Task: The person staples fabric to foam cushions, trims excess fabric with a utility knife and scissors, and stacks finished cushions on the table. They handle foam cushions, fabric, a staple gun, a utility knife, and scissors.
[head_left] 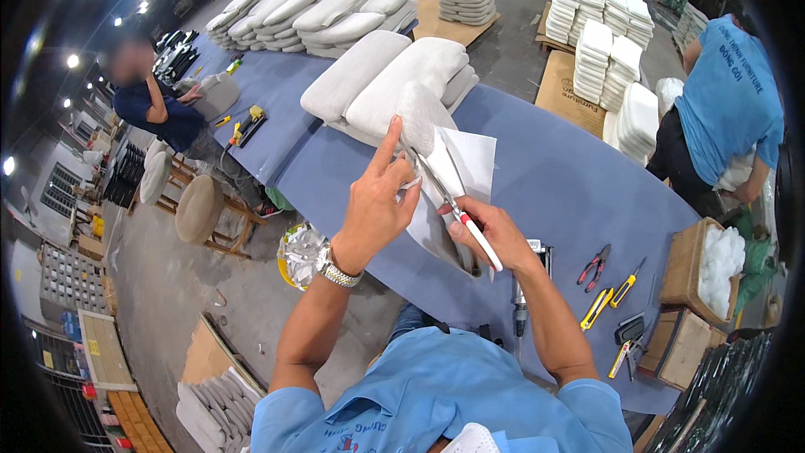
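My right hand (490, 231) grips scissors (472, 237) with white and red handles, its fingers wrapped round them. Their blades point away from me, against the edge of a light grey upholstered cushion (425, 116) and its white lining cloth (471, 159). On the cushion's left side, my left hand (381, 197) stretches its index finger along the fabric. The other fingers and thumb curl in at the cushion's edge, close to the blade tips; their exact hold is partly hidden. Larger grey cushions (356, 75) lie just beyond.
On the blue table (549, 168) lie pliers (594, 268), yellow utility knives (597, 309) and a power tool (521, 310). At right stands a carton of white stuffing (719, 273). One co-worker (728, 109) bends at right; another (155, 101) stands far left. Stools (201, 210) stand at left.
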`<state>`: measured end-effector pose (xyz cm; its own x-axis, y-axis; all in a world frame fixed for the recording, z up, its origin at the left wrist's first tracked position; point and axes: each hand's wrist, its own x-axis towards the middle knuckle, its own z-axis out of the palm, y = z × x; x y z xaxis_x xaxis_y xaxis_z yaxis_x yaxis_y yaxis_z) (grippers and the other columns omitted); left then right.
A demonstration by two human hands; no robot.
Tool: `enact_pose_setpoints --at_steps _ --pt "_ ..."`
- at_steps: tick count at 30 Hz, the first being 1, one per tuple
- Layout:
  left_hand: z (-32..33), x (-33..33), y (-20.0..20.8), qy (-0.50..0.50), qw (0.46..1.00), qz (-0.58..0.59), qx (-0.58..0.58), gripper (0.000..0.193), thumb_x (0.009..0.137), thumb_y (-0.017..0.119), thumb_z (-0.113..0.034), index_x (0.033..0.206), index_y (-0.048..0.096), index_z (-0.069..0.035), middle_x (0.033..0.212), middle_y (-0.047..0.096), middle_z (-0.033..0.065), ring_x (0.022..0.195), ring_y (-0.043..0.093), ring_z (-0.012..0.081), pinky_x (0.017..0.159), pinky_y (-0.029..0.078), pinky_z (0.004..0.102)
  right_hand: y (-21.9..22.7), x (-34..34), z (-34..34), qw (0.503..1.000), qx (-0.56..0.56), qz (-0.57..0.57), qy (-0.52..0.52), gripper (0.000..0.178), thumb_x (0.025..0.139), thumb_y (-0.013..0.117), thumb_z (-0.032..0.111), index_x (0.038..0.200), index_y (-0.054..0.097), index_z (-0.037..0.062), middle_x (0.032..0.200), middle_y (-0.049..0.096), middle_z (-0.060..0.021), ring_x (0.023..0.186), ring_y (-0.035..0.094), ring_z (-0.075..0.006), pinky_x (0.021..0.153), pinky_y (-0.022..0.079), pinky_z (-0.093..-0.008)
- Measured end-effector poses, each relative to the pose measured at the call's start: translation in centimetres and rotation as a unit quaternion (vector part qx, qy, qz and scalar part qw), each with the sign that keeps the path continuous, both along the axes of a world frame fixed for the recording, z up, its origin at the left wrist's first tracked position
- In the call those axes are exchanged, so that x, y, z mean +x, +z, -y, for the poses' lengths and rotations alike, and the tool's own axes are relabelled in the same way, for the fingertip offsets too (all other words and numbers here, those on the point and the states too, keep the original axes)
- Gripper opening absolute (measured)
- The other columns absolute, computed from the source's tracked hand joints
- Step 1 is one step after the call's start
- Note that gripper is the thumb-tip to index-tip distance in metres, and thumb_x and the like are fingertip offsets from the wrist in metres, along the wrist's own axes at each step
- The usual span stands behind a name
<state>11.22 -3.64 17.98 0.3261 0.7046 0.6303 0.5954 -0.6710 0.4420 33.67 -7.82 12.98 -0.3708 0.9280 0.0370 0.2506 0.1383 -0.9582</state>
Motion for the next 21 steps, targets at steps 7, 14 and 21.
enact_pose_setpoints --at_steps 7,14,21 --pt "0.0 -0.3 1.2 -0.044 0.998 0.020 -0.037 0.026 0.080 0.072 0.004 0.072 0.047 -0.001 0.154 0.049 0.0257 0.055 0.053 0.0123 0.055 0.045 0.0272 0.1 0.9 -0.1 1.000 0.004 0.016 -0.009 0.059 0.094 0.068 0.060 0.123 0.070 0.0082 0.086 0.069 -0.0092 0.078 0.064 -0.0204 0.074 0.052 -0.0352" --pt "0.4 0.2 1.2 -0.056 0.998 0.030 -0.030 0.025 0.082 0.072 0.003 0.073 0.050 0.000 0.153 0.050 0.0255 0.062 0.062 0.0129 0.059 0.051 0.0265 1.0 0.9 0.3 0.999 0.016 0.028 -0.035 0.062 0.091 0.072 0.060 0.121 0.071 0.0052 0.082 0.069 -0.0111 0.074 0.064 -0.0211 0.069 0.052 -0.0359" --pt "0.6 0.7 1.5 -0.038 0.998 -0.002 -0.043 0.021 0.083 0.076 0.001 0.077 0.056 0.001 0.154 0.048 0.0232 0.077 0.072 0.0177 0.069 0.061 0.0287 1.7 1.1 0.4 0.998 -0.001 0.028 -0.049 0.062 0.086 0.078 0.057 0.118 0.074 0.0040 0.079 0.069 -0.0105 0.071 0.063 -0.0198 0.066 0.050 -0.0348"
